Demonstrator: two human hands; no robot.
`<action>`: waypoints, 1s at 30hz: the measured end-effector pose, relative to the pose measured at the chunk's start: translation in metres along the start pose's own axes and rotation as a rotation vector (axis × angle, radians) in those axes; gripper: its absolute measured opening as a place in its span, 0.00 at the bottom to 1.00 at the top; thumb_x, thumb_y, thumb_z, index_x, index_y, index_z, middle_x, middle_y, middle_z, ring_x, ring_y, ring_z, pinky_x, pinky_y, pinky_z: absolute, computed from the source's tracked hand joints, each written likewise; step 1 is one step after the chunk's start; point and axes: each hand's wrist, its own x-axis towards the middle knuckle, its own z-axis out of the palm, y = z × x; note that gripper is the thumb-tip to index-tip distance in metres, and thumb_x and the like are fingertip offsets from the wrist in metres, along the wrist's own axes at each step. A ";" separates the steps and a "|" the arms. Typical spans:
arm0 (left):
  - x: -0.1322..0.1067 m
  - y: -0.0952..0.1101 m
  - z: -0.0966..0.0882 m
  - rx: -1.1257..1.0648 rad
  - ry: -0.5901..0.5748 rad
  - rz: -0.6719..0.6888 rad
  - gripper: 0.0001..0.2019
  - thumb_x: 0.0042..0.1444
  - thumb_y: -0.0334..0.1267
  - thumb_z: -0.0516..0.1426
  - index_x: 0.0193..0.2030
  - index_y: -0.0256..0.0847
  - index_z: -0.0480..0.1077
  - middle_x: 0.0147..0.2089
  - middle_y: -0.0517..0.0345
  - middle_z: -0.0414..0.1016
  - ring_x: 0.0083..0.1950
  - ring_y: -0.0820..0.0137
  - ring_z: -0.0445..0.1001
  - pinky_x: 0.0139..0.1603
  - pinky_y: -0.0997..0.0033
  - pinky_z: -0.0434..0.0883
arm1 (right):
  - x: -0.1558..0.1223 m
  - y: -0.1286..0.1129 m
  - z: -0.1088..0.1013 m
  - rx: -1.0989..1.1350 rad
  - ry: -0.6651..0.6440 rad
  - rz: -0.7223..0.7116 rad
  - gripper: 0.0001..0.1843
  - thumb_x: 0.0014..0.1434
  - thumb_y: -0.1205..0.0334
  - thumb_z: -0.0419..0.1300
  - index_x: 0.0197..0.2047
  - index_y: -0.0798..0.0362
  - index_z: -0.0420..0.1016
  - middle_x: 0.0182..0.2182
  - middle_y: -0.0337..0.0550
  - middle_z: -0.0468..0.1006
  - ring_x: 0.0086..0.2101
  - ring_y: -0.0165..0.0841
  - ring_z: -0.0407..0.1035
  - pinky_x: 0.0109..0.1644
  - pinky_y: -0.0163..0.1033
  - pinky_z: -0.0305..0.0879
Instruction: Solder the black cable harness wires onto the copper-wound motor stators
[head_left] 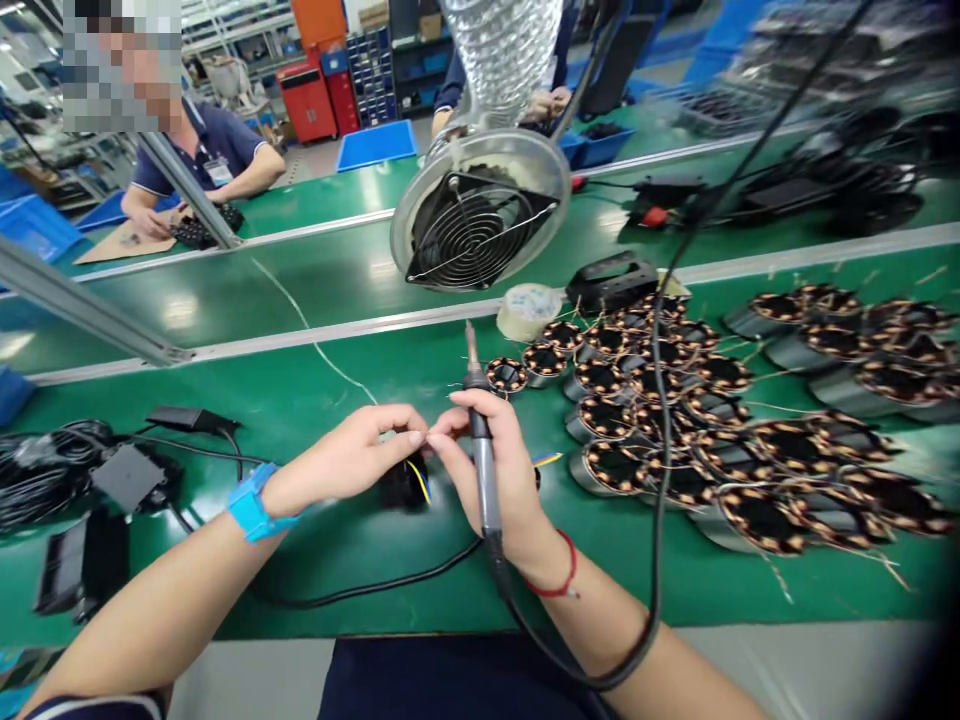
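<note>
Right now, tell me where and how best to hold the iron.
The iron is probably best gripped by its slim handle from the near right, where the right hand has it: its bare metal tip points away from the wearer, and the cord leaves the near end.

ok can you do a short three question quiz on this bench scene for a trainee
1. Which hand holds the black-and-grey, pen-shaped soldering iron?
2. True or false: the thin red cord bracelet and the bright blue wristband are on opposite wrists.
3. What is at the lower end of the shiny silver ribbed duct?

Key:
1. The right hand.
2. True.
3. A round grey hood framing a black wire-guarded fan.
</note>
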 end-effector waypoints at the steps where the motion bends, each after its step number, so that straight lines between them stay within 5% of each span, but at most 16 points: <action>1: 0.002 0.001 0.002 -0.076 -0.040 -0.018 0.14 0.64 0.46 0.52 0.37 0.37 0.70 0.35 0.58 0.74 0.38 0.72 0.69 0.41 0.72 0.65 | 0.000 0.000 -0.001 -0.014 0.021 -0.012 0.20 0.64 0.70 0.58 0.56 0.44 0.61 0.34 0.35 0.71 0.34 0.29 0.69 0.39 0.35 0.70; 9: 0.028 -0.002 0.015 -0.302 0.117 -0.111 0.08 0.54 0.38 0.58 0.29 0.35 0.67 0.24 0.65 0.64 0.26 0.79 0.60 0.29 0.78 0.59 | 0.008 -0.001 -0.024 -0.232 0.023 0.014 0.18 0.64 0.66 0.59 0.56 0.47 0.63 0.37 0.38 0.75 0.38 0.31 0.73 0.43 0.36 0.70; 13: 0.055 -0.022 0.011 -0.173 0.242 -0.058 0.05 0.52 0.34 0.57 0.28 0.35 0.68 0.26 0.64 0.67 0.28 0.78 0.62 0.31 0.77 0.60 | 0.018 -0.008 -0.054 -0.520 0.029 0.090 0.19 0.68 0.59 0.56 0.60 0.47 0.65 0.36 0.39 0.79 0.35 0.34 0.75 0.41 0.39 0.71; 16: 0.071 -0.036 0.009 -0.112 0.241 -0.045 0.05 0.52 0.33 0.57 0.28 0.35 0.68 0.25 0.65 0.68 0.28 0.78 0.62 0.31 0.76 0.59 | 0.018 -0.009 -0.068 -0.675 0.063 -0.008 0.19 0.67 0.57 0.57 0.60 0.46 0.69 0.35 0.41 0.78 0.32 0.36 0.74 0.41 0.43 0.70; 20: 0.080 -0.041 0.008 -0.113 0.256 -0.052 0.04 0.53 0.32 0.57 0.28 0.35 0.69 0.27 0.63 0.70 0.29 0.77 0.64 0.32 0.76 0.61 | 0.010 0.002 -0.072 -0.606 0.077 -0.222 0.17 0.63 0.66 0.61 0.55 0.49 0.75 0.37 0.46 0.78 0.35 0.38 0.73 0.40 0.44 0.68; 30: 0.084 -0.031 0.009 -0.136 0.179 -0.144 0.06 0.54 0.30 0.57 0.26 0.34 0.70 0.23 0.63 0.70 0.26 0.78 0.66 0.29 0.77 0.60 | -0.001 0.023 -0.074 -0.569 0.134 -0.240 0.16 0.58 0.65 0.63 0.50 0.51 0.79 0.31 0.45 0.78 0.26 0.34 0.70 0.27 0.39 0.63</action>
